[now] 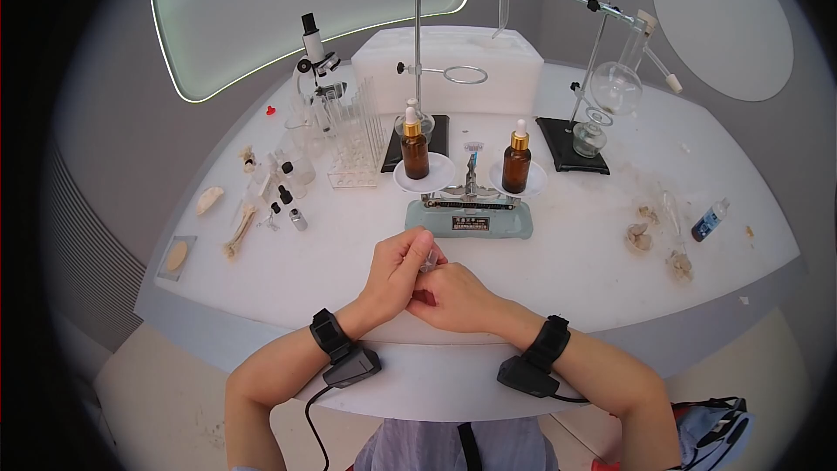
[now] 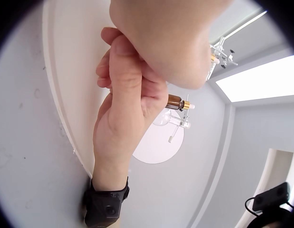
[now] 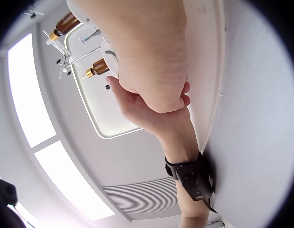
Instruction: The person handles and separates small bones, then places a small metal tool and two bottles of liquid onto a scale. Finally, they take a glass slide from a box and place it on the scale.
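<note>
A small clear object (image 1: 428,262) sits between two meeting hands, just nearer the body than the balance (image 1: 469,220); its long axis is unclear. The left hand (image 1: 393,276) grips it; the right hand (image 1: 464,298), equally near, curls alongside, its hold hidden.

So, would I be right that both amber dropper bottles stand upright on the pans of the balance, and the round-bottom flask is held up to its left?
The side is wrong: the head view shows the round-bottom flask held up to the right of the balance. Both amber dropper bottles stand upright on its pans.
</note>
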`<state>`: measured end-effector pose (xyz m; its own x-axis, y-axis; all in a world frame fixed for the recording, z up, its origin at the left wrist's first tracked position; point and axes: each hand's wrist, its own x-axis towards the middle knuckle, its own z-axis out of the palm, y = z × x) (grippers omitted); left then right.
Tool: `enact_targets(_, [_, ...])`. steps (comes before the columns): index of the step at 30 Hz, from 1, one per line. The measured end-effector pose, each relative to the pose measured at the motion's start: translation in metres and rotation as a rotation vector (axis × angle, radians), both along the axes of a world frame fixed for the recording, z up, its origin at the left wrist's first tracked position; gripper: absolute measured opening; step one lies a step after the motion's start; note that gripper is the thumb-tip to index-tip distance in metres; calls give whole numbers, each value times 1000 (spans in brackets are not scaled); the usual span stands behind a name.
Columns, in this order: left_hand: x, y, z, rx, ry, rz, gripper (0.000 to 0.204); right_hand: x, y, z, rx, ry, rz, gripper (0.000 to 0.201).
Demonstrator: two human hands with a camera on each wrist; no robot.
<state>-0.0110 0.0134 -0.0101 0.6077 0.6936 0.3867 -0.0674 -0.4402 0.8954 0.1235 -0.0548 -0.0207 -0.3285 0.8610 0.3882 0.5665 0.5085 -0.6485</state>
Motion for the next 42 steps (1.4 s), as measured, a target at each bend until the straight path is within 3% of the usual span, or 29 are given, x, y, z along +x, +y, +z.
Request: enact_targets(42, [-1, -1, 1, 39, -3, -6, 40, -1, 2, -5, 32, 6, -26, 12])
